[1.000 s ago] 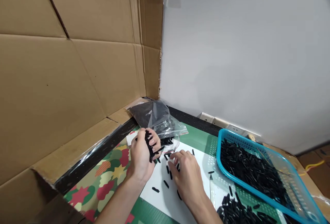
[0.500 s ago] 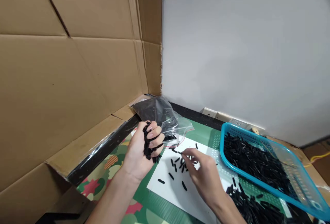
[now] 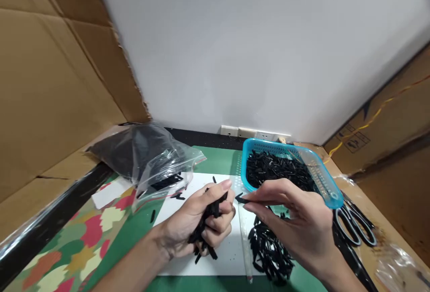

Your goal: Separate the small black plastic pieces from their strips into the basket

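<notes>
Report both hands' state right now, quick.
Left hand: closed around a bundle of black strips.
Right hand: fingertips pinched on a single black strip.

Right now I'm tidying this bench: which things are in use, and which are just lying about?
In use:
left hand gripping a bundle of black strips
right hand pinching a single strip
blue basket

Lying about:
scissors
plastic bag

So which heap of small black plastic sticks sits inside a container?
The heap in the blue plastic basket; the other heap lies loose on the green mat.
</notes>
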The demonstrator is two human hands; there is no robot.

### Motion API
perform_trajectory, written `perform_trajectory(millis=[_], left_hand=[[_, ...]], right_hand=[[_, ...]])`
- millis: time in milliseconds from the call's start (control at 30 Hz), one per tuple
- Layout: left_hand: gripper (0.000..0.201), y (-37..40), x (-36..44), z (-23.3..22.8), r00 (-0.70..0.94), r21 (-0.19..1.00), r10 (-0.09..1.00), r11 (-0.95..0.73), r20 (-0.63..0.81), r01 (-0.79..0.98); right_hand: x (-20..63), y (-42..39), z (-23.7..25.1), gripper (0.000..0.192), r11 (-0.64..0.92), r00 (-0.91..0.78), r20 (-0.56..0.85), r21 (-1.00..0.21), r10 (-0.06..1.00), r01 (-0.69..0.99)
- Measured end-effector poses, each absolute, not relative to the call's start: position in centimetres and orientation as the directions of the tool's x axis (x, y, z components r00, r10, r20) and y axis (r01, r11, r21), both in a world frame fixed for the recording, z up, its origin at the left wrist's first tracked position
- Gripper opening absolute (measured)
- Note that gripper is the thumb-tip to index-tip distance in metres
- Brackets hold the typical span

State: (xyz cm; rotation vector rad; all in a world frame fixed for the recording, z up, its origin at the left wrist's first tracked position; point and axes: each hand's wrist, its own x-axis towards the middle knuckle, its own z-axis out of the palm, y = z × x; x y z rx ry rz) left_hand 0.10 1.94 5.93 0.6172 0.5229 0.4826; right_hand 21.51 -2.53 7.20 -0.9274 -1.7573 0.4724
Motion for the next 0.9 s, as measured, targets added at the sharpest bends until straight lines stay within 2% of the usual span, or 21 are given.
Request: perform_trajectory(millis=[300, 433, 600, 700, 900], left_hand=[[0.054, 2.8, 0.4, 1.9, 0.831, 0.527, 0.468, 0.808, -0.303, -0.263], [0.051, 2.7, -0.2, 1.2, 0.832, 0.507, 0.479, 0.810, -0.280, -0.296], [0.045, 2.7, -0.8, 1.0, 0.841, 0.498, 0.475, 0.812, -0.258, -0.305], [0.047, 2.7, -0.7, 1.1, 0.850, 0.503, 0.458, 0.815, -0.258, -0.287], [0.049, 2.4, -0.3, 1.1, 0.872, 0.516, 0.433, 0.814, -0.231, -0.267]], right_hand=[[21.6, -2.0, 5.6, 0.011, 0.510, -0.196, 0.471, -0.802, 0.860, 0.311], [21.5, -1.8, 4.8, 0.010, 0.499, -0.254, 0.436, -0.812, 0.863, 0.302], [21.5, -2.2, 3.2, 0.015, 0.434, -0.171, 0.404, -0.877, 0.898, 0.207], [21.5, -2.5, 2.4, 0.015, 0.434, -0.096, 0.424, -0.887, 0.901, 0.156], [21.5, -2.6, 1.6, 0.024, 0.556, -0.029, 0.561, -0.810, 0.828, 0.188]])
